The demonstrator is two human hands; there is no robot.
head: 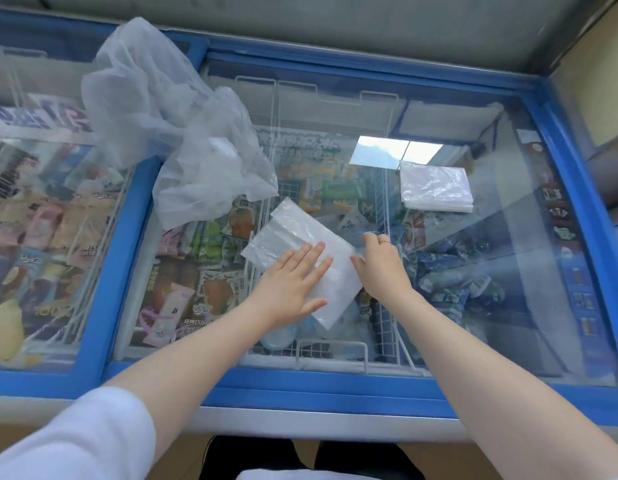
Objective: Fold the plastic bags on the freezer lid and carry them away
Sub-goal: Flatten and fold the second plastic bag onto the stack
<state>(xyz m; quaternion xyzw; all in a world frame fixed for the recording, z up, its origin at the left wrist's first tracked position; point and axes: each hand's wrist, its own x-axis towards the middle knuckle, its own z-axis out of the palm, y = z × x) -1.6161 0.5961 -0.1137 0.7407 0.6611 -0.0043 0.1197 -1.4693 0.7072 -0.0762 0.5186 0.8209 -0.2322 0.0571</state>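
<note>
Left hand flat, fingers straight, pressing bag; right hand pinches its edge. One folded stack, one loose heap.

Packaged ice creams fill white wire baskets (under glass); concrete wall behind.

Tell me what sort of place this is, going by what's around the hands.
Probably a small shop. A blue-framed chest freezer with a sliding glass lid displays packaged ice creams in white wire baskets, and clear plastic bags lie on the glass: a folded stack and a crumpled heap.
</note>
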